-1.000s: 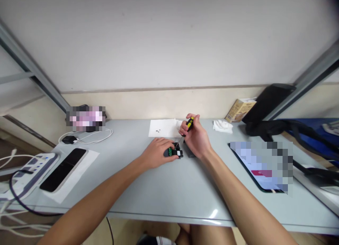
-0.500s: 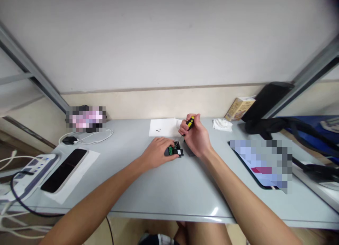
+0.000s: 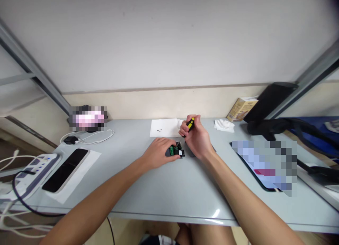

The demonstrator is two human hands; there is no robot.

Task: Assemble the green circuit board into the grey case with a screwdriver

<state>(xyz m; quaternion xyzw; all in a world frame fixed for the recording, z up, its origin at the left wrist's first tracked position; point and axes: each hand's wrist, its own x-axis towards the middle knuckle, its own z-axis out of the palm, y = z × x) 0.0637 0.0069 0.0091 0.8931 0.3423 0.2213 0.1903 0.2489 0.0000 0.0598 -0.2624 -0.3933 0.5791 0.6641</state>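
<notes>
Two bare hands meet over a grey surface in the head view. An opened dark case, near the middle, contains a green circuit board; a tan carton sits at back right, its contents hidden. The left hand has its grip clamped around the case. The right hand's grip is wrapped around a yellow-and-black screwdriver, its long axis slanting: handle up and right, shaft down and left toward the case, tip too small to make out. Compared with half a second ago, hands, screwdriver and case keep nearly the same pose.
</notes>
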